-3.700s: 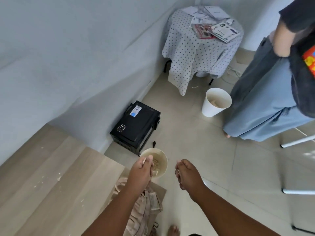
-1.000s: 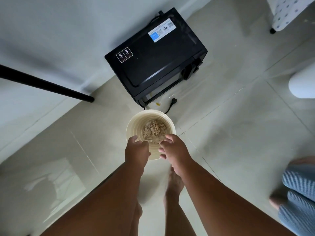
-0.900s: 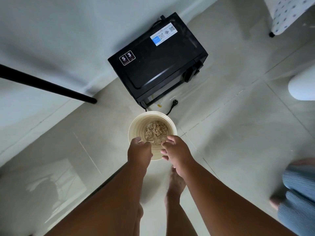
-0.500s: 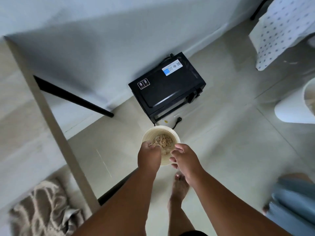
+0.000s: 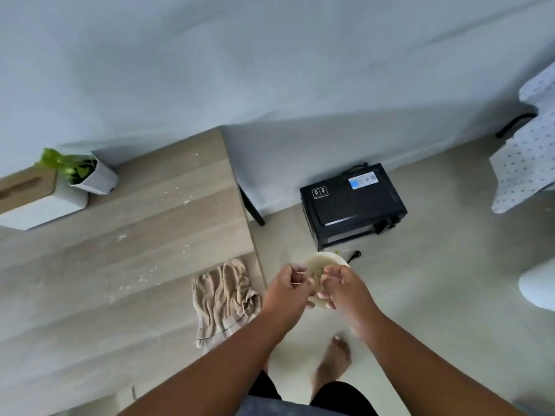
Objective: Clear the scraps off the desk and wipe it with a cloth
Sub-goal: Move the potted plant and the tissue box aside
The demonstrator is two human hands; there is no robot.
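Observation:
A cream bin (image 5: 326, 260) with brownish scraps in it stands on the floor just right of the wooden desk (image 5: 135, 235). Both hands hover over its near rim and touch each other. My left hand (image 5: 288, 288) has curled fingers, and a thin pale scrap shows at its fingertips. The fingers of my right hand (image 5: 345, 288) hang bent over the bin, with nothing seen in them. A crumpled beige cloth (image 5: 223, 298) lies on the desk's right edge. Pale crumbs (image 5: 144, 277) are scattered across the desktop.
A black oven (image 5: 351, 205) sits on the floor by the wall behind the bin. A potted plant (image 5: 81, 172) and a tissue box (image 5: 36, 196) stand at the desk's back. At the right are a white bin (image 5: 539, 283) and a dotted tablecloth (image 5: 522, 166). My bare foot (image 5: 333, 364) is below the hands.
The view has swung up from under the desk to above it, so the desktop, cloth and plant show. Both hands stay over the cream bin.

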